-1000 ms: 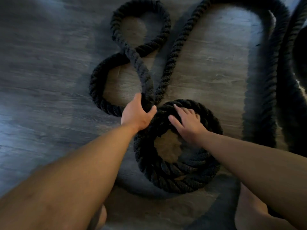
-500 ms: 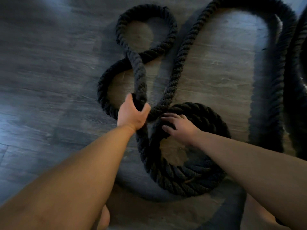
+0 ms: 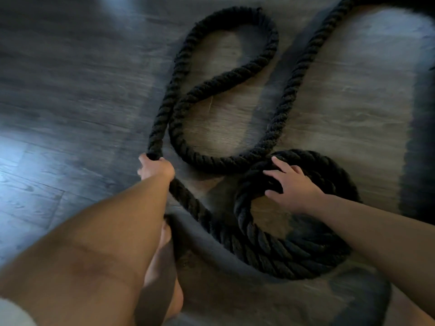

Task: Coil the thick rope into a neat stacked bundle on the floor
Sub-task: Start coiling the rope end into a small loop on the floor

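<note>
The left hand (image 3: 156, 168), fist closed around the thick rope (image 3: 277, 118), has swung it outward from the coil (image 3: 289, 252), drawing a wider turn; the right hand (image 3: 292, 184), fingers spread, pins the stacked coil to the floor (image 3: 70, 90)

Thick rope (image 3: 270, 250) of twisted black fibre, matt and rough, floor (image 3: 70, 90) of grey wood-grain planks, slight sheen
</note>
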